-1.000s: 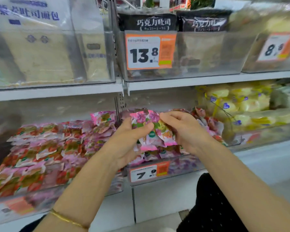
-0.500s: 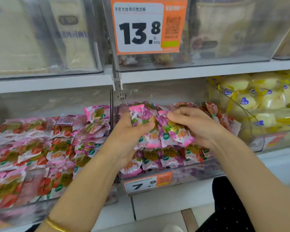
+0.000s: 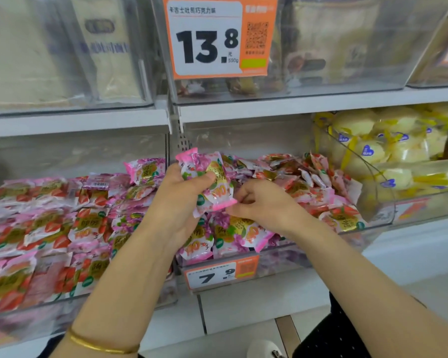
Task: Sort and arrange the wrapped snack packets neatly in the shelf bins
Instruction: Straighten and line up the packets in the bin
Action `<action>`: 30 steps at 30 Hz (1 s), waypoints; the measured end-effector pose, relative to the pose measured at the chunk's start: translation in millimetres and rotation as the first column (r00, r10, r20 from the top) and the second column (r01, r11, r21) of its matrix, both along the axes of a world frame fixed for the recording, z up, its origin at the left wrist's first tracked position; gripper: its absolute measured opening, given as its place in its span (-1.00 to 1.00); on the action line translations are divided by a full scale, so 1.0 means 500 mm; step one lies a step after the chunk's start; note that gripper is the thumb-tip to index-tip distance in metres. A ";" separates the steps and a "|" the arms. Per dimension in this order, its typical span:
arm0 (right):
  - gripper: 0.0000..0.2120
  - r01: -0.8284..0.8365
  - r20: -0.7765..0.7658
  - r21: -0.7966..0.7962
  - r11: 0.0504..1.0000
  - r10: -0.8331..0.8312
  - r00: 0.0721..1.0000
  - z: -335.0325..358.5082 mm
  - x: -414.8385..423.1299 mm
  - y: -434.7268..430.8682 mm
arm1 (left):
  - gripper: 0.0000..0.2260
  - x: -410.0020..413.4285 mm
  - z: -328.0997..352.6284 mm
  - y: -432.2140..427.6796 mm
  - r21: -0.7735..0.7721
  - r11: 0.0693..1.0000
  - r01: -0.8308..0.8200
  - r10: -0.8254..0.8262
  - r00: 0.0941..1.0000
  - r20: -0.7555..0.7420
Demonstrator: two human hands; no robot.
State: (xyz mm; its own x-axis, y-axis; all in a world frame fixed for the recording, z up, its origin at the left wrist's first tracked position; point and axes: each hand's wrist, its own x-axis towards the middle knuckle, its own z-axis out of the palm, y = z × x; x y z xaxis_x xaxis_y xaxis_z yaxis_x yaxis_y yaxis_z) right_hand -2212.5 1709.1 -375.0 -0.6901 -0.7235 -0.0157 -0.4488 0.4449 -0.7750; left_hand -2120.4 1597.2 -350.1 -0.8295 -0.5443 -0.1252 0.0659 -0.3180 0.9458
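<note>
My left hand (image 3: 177,202) grips a small stack of pink wrapped snack packets (image 3: 212,182) above the middle clear bin (image 3: 282,262). My right hand (image 3: 263,205), fingers curled, sits just right of the stack and pinches the lower pink edge of the front packet. Below both hands, more pink and purple packets (image 3: 233,236) lie in the middle bin's front. Red strawberry-print packets (image 3: 305,187) are heaped at its back and right. The left bin (image 3: 62,313) holds rows of pink and strawberry packets (image 3: 52,233).
A 7.9 price tag (image 3: 221,275) hangs on the middle bin's front. To the right a clear bin holds yellow wrapped buns (image 3: 388,156). The upper shelf (image 3: 295,104) carries clear bins of bread and a 13.8 price tag (image 3: 220,37).
My right hand has let go of the top of the stack and dropped to its lower right edge. My left hand now holds the stack higher. The view moved closer.
</note>
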 end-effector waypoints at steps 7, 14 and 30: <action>-0.80 0.101 -0.086 -0.021 0.995 -0.103 0.991 0.001 -0.028 0.033 | -0.20 -0.001 -0.014 -0.007 -0.003 1.000 0.001 -0.001 1.000 0.009; -0.69 0.124 -0.509 0.215 0.969 0.003 0.861 -0.024 -0.021 0.029 | -0.29 -0.003 -0.020 -0.008 -0.051 0.998 0.049 -0.048 0.999 0.010; -0.88 0.258 0.572 -0.340 0.904 -0.019 0.820 0.006 -0.011 0.010 | -0.68 -0.007 -0.030 0.023 0.059 0.975 0.213 -0.219 0.966 0.134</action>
State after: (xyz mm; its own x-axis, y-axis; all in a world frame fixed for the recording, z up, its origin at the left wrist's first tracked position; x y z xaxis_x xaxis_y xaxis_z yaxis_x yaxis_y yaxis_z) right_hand -2218.0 1714.0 -371.9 -0.7446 -0.6479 -0.1605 0.1425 0.0807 -0.9865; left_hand -2124.1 1608.6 -364.9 -0.8996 -0.3455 -0.2670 -0.1397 -0.3516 0.9257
